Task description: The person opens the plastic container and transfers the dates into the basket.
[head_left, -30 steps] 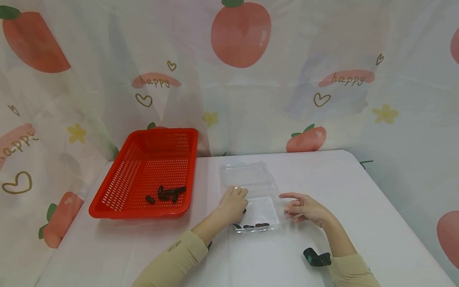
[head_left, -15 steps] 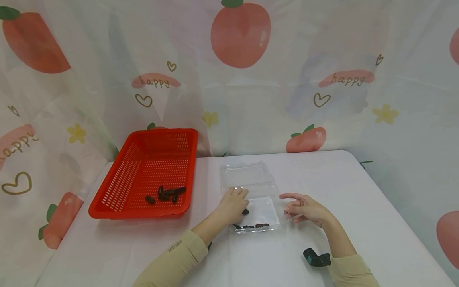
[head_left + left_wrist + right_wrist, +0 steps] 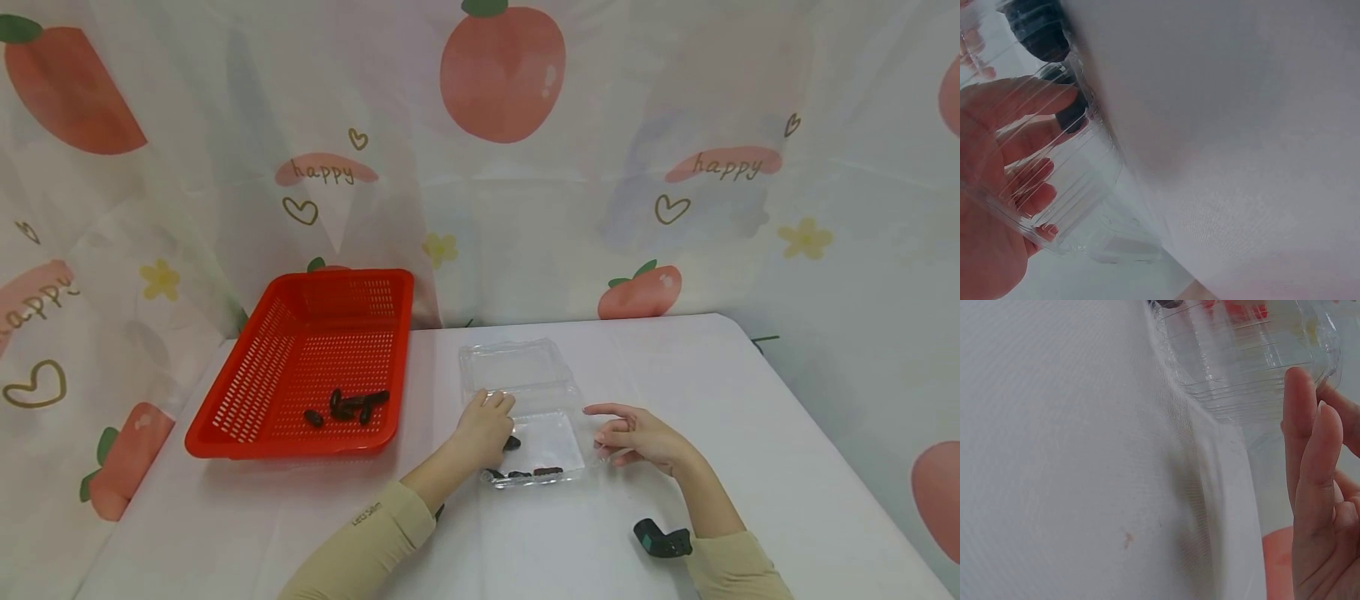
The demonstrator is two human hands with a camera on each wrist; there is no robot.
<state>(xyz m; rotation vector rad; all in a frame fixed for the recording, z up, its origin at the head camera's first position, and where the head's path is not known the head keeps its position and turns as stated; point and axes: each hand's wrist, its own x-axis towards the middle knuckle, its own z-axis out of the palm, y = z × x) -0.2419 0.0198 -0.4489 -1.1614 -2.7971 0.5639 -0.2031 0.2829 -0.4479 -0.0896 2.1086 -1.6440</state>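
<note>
My left hand reaches into an open clear plastic clamshell box on the table. Through the ribbed box wall, thumb and forefinger show pinching a dark, date-like piece low near the wall. Another dark piece lies beside it. Several such pieces line the box's near side. My right hand holds the box's right edge between thumb and fingers, the forefinger stretched out above. In the right wrist view, fingertips overlap the box corner.
A red perforated basket stands to the left with several dark pieces in its near right part. The box's lid lies folded back toward the printed curtain. A black wrist device sits at the right cuff.
The dark piece under my left fingers has come more into view and shifted slightly, with the hand moving a little left. My right hand and the basket have stayed put.
</note>
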